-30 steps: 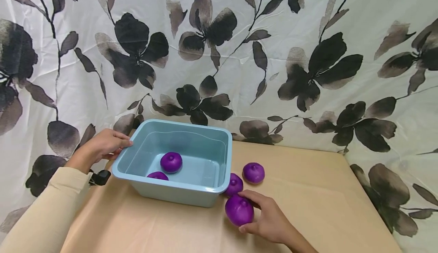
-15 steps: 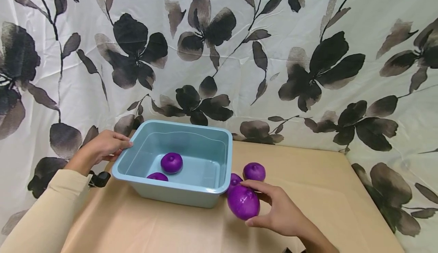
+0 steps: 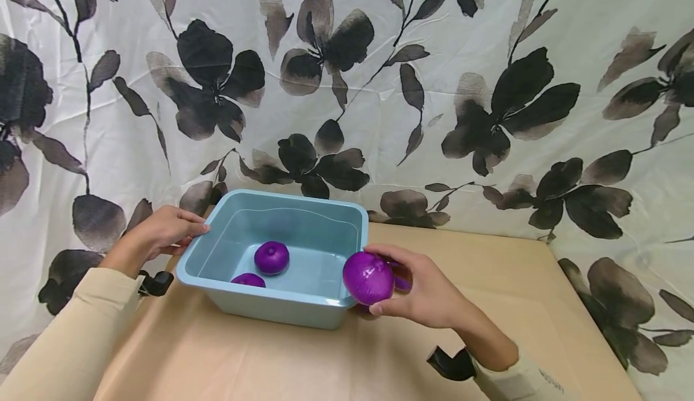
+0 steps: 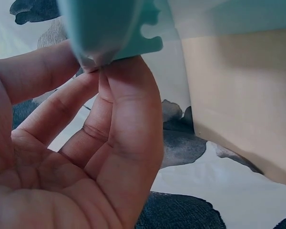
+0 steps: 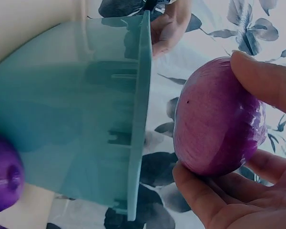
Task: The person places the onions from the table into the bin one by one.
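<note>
My right hand (image 3: 428, 286) grips a purple onion (image 3: 367, 278) between thumb and fingers, at the right rim of a light blue plastic tub (image 3: 276, 309). In the right wrist view the held onion (image 5: 219, 119) is raised to about rim height, beside the tub's wall (image 5: 76, 105). Pinching the tub's left rim is my left hand (image 3: 168, 232); its fingers (image 4: 133, 109) curl under the lip in the left wrist view. Inside the tub lie two onions, one in the middle (image 3: 271, 258) and one partly hidden by the front wall (image 3: 249, 280).
An onion (image 5: 5, 174) sits on the table outside the tub, in the right wrist view; in the head view my right hand mostly covers what lies there. The tan table (image 3: 488, 268) meets a floral curtain (image 3: 401, 100) at the back.
My right hand has lifted the onion from near the table, first up and slightly right, then left to the tub's right rim. The left hand and tub have stayed put.
</note>
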The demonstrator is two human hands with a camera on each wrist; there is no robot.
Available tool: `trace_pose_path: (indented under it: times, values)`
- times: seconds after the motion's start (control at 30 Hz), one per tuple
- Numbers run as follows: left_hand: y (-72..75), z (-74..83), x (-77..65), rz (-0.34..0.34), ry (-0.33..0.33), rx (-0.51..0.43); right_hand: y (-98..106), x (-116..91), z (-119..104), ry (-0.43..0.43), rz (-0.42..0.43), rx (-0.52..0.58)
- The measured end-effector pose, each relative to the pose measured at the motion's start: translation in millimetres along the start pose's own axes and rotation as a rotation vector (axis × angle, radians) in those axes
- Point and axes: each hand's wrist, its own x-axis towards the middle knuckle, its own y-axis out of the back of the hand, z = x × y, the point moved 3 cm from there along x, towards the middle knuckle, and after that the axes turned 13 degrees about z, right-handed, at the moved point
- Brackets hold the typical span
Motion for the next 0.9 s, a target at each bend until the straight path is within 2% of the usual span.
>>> trace_pose_path:
  times: [0.27, 0.67, 0.9]
  values:
    - [1.5, -4.0, -1.2, 0.02, -0.004, 0.014, -11, 33, -19, 0.059, -0.024, -0.067]
    - [1.0, -2.4, -2.4, 0.007, -0.013, 0.009, -30, 77, -39, 0.094, -0.085, -0.264]
    - [-0.3, -2.3, -3.4, 0.005, -0.016, 0.005, -42, 98, -48, 0.097, -0.142, -0.323]
